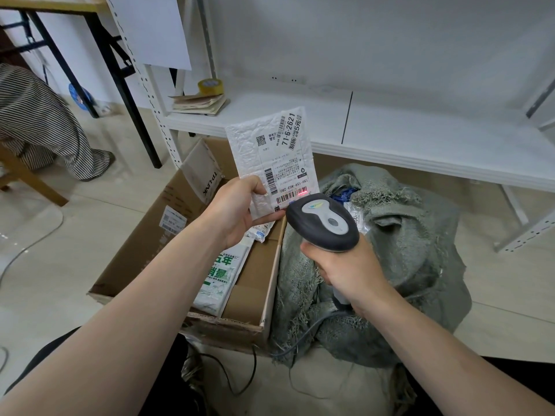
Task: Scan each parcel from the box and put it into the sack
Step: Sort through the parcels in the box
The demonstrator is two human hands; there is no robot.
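Parcel [270, 151], white bubble mailer, held upright above the box [144, 235], over its far right corner; pinched at lower left edge by left hand [237, 205], thumb in front, fingers behind. Scanner [322, 220] just right of box, handle gripped in curled fingers of right hand [345, 265], red glow on parcel's barcode. Sack [414, 235] slumped against box's right side.

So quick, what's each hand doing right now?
Left hand: holding up the white parcel, thumb on its front.
Right hand: gripping the scanner, its red light on the parcel's barcode.
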